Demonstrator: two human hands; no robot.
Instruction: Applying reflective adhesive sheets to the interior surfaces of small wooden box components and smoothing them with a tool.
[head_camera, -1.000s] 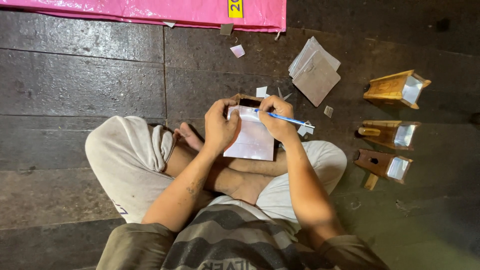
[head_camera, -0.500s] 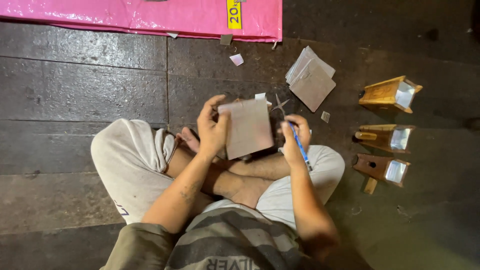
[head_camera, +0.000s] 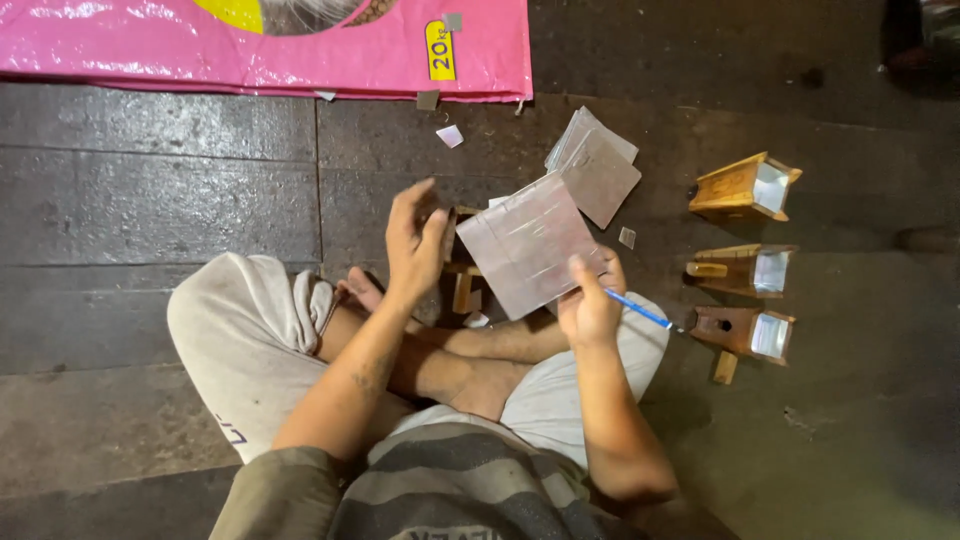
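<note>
Sitting cross-legged on the floor (head_camera: 150, 200), dark planks; my right hand (head_camera: 588, 305) grips the sheet (head_camera: 525, 245) at its lower right edge, fingers closed on it, and the same hand also pinches a blue pen (head_camera: 640, 312) that sticks out to the right; sheet is a shiny grey square, tilted, held above my shins, in front of my left hand (head_camera: 415, 245); left hand is up beside the sheet's left edge, fingers spread and loose, gripping nothing; can't tell if fingertips touch the sheet edge; under the sheet, a small wooden piece (head_camera: 462, 285) sits on the floor near my feet, mostly hidden.

Beyond the sheet: a stack of similar grey squares (head_camera: 600, 165) on the floor, just past the held one; small offcuts (head_camera: 450, 136) scattered near it; right of me, three wooden boxes in a column, each with a shiny face: top box (head_camera: 745, 188), middle box (head_camera: 742, 268), bottom box (head_camera: 745, 332); pen tip points at the bottom one, close to it; pink sack (head_camera: 250, 50) lies across the far edge of the floor.
</note>
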